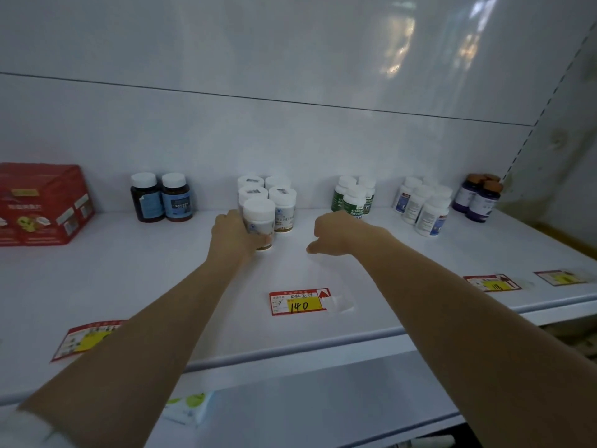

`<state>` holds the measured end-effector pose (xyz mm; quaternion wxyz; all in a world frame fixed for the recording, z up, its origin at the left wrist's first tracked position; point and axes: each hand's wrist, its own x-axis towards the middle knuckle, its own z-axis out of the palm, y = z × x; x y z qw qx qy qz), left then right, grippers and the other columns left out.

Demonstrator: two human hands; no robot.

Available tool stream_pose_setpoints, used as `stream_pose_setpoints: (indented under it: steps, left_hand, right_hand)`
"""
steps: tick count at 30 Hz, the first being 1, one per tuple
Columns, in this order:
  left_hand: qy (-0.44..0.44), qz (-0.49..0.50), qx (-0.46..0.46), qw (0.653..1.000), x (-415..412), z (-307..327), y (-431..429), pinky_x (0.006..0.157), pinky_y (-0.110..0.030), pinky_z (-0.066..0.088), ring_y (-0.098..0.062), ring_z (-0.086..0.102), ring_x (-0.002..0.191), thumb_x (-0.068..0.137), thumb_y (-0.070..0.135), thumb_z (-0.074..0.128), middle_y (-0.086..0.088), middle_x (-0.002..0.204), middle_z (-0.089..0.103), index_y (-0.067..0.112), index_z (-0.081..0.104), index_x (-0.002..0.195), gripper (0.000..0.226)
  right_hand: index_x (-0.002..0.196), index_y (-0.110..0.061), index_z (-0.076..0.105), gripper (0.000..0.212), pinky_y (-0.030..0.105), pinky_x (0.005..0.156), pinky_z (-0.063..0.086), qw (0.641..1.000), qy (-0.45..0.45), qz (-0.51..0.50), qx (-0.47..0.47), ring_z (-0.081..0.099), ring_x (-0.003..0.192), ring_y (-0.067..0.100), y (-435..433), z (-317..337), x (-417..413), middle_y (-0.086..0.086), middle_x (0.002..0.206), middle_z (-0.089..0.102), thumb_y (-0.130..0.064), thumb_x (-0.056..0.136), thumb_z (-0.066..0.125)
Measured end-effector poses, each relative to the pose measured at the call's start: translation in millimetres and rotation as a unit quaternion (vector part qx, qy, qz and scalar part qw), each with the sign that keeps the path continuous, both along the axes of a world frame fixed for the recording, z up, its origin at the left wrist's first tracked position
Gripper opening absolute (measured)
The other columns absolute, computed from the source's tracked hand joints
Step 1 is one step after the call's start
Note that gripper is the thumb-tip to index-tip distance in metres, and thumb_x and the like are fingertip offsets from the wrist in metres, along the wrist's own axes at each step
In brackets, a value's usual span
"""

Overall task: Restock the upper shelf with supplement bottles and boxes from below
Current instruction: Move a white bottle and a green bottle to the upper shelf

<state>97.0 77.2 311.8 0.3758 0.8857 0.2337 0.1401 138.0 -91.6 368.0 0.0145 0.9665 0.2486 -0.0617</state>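
**Placing a white bottle at the near end of its group**

Step in hand: setting down stock on the upper shelf (155,286). Your left hand (232,232) has its fingers wrapped around a white bottle (259,216), upright, base on or just above the shelf; which, cannot tell. It stands at the near end of the white-capped group (281,198), just beside the bottle to its right.

Your right hand (339,234) hovers to the right, near the green-labelled bottles (353,200), fingers curled under, nothing visible in them.

Judgement: next move calls for releasing the bottle without nudging its neighbours, label facing near, in line with the "140" price tag (298,302). Then reach below for more.
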Motion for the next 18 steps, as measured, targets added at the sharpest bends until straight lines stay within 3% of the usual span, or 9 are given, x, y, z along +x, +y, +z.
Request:
stream_pose_setpoints:
  steps: [3, 6, 8, 13, 18]
  left_hand:
    - [0.113, -0.009, 0.101, 0.988, -16.3, 9.9, -2.3, 0.096, -0.037, 0.042, -0.031, 0.045, 0.118, 0.074, 0.045, 0.075, -0.016, 0.127, 0.045, 0.006, 0.045, 0.126, 0.072]
    - [0.187, -0.014, 0.195, 0.963, -36.5, 27.0, -2.1, 0.096, -0.038, 0.041, -0.033, 0.041, 0.123, 0.083, 0.042, 0.066, -0.016, 0.133, 0.042, 0.009, 0.045, 0.129, 0.061]
    - [0.199, -0.014, 0.226, 0.954, -49.4, 38.5, -0.9, 0.094, -0.039, 0.045, -0.031, 0.046, 0.118, 0.084, 0.038, 0.064, -0.014, 0.127, 0.048, 0.01, 0.05, 0.123, 0.05]
    - [0.226, -0.022, 0.255, 0.94, -83.2, 65.0, -9.2, 0.072, -0.031, 0.044, -0.023, 0.052, 0.086, 0.083, 0.027, 0.068, -0.002, 0.082, 0.051, 0.009, 0.055, 0.099, 0.027]
    - [0.212, -0.013, 0.278, 0.937, -122.7, 78.0, -28.1, 0.069, -0.03, 0.041, -0.021, 0.051, 0.088, 0.084, 0.026, 0.067, -0.003, 0.096, 0.051, 0.01, 0.053, 0.113, 0.035]
  right_hand:
    - [0.128, -0.007, 0.055, 0.048, 0.03, 0.09, 0.044, 1.0, -0.002, 0.007, -0.001, 0.054, 0.117, 0.025, -3.2, 1.6, -3.4, 0.009, 0.13, 0.056, -0.038, 0.092, 0.056]
    - [0.128, -0.007, 0.056, 0.047, 0.031, 0.092, 0.045, 1.0, -0.01, 0.017, 0.002, 0.054, 0.117, 0.025, -7.8, 5.2, -12.4, 0.009, 0.129, 0.057, -0.038, 0.092, 0.056]
    - [0.127, -0.007, 0.057, 0.046, 0.031, 0.092, 0.045, 1.0, -0.013, 0.024, 0.007, 0.054, 0.117, 0.024, -11.9, 8.7, -20.2, 0.009, 0.129, 0.057, -0.038, 0.092, 0.055]
    - [0.126, -0.007, 0.055, 0.045, 0.032, 0.094, 0.047, 0.998, -0.032, 0.037, 0.026, 0.056, 0.115, 0.023, -22.6, 19.7, -40.4, 0.008, 0.127, 0.057, -0.037, 0.092, 0.054]
    - [0.126, -0.01, 0.054, 0.043, 0.034, 0.093, 0.05, 0.997, -0.048, 0.04, 0.048, 0.057, 0.112, 0.023, -36.9, 29.9, -73.4, 0.007, 0.126, 0.057, -0.035, 0.091, 0.055]
